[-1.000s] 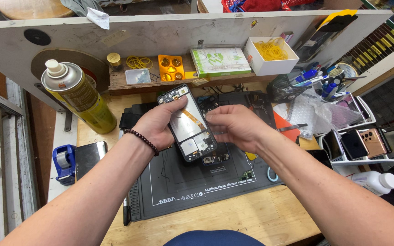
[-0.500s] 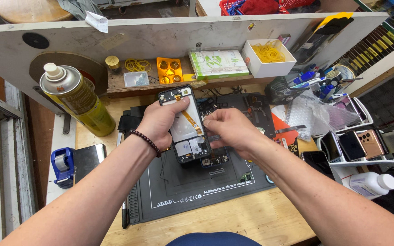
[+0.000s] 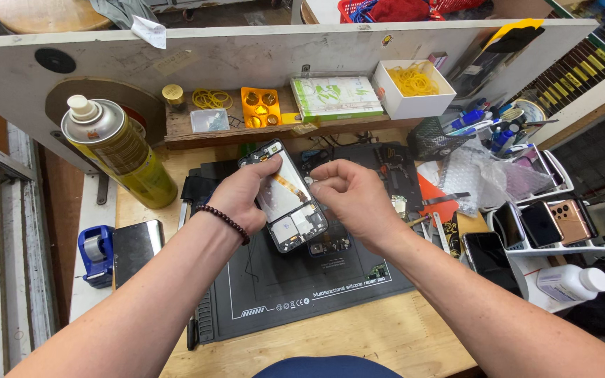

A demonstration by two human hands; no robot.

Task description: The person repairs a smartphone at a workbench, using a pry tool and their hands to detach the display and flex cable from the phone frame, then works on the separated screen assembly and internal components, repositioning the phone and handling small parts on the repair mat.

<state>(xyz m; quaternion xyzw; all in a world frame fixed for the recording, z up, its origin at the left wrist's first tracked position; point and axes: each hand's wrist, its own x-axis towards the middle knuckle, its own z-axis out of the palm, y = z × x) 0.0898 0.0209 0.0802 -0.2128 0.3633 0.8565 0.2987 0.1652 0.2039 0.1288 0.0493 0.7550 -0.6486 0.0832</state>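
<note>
Workbench scene from above. The left hand (image 3: 241, 197), wearing a bead bracelet (image 3: 225, 221), is closed around the edge of an opened phone (image 3: 285, 196) held tilted above a black silicone mat (image 3: 295, 280) on the table (image 3: 358, 336). The right hand (image 3: 348, 199), fingertips pinched together, touches the phone's upper interior. A spray can (image 3: 117, 150) stands to the left.

Both bare forearms reach in from the lower corners toward mid-frame. The left hand (image 3: 243, 199), a bead bracelet at its wrist, curls in a loose grip; the right hand (image 3: 355, 199) pinches thumb against forefinger, knuckles up.
</note>
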